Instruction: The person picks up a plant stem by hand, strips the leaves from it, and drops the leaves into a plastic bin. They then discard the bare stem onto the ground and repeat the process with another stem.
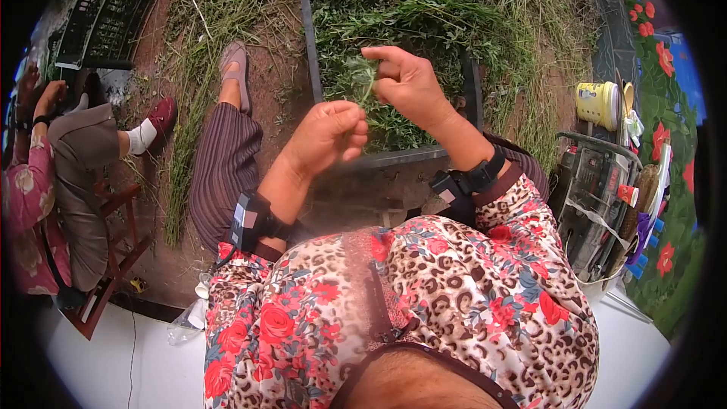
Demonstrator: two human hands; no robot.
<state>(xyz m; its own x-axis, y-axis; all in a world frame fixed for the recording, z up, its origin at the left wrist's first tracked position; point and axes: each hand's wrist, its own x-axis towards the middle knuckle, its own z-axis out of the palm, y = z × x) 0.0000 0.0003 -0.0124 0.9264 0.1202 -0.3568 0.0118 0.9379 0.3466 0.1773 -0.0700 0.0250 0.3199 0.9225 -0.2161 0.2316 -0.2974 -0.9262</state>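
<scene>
A small leafy green sprig (pixel 359 76) is held up between my hands, above the near part of a dark plastic crate (pixel 309 38). My left hand (pixel 327 135) is closed, with thumb and forefinger pinching the lower end of its stem. Right beside the leaves is my right hand (pixel 413 87), its fingers curled, the forefinger reaching over the top and the thumb against the stem. The exact contact of the right fingertips is partly hidden. Cut leafy green plants (pixel 409 15) fill the crate and spill over its right side.
Loose stalks (pixel 185 136) litter the ground left of the crate, and more stalks (pixel 538 53) lie to the right. Another person (pixel 76 174) sits at the left near a black crate (pixel 102 11). A yellow-and-white bucket (pixel 598 104) and a wire basket (pixel 594 197) stand at the right.
</scene>
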